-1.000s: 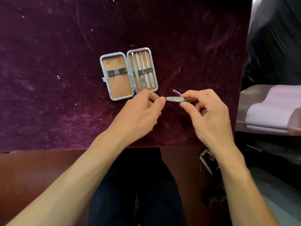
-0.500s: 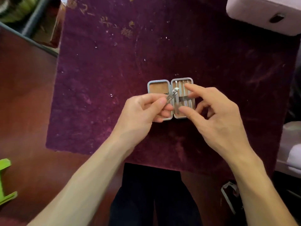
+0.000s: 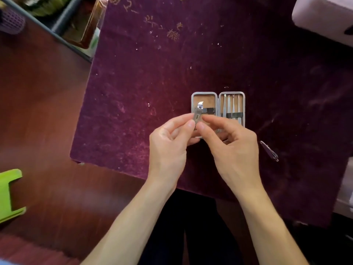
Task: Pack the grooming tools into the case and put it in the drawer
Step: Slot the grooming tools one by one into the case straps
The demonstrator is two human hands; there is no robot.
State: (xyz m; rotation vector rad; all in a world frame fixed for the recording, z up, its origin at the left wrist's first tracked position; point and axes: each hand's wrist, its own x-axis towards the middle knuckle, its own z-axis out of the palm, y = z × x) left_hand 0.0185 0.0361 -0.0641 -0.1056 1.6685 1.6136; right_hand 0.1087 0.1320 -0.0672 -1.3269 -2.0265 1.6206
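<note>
The small metal-rimmed case lies open on the purple cloth, tan lining up. Its right half holds several slim steel tools under a dark strap. My left hand and my right hand both pinch a small nail clipper over the case's left half, its blade end pointing away from me across the dark strap there. My fingers hide the near edge of the case. A second, larger clipper lies on the cloth to the right of my right hand.
The purple cloth covers part of a dark wooden table. A pale pink box sits at the far right corner. Bins with clutter stand at the far left. A green plastic piece rests at the left edge.
The view shifted and the case sits further right. The clipper moved from above the hinge to over the case's left half, and my right hand came in to pinch it too.
</note>
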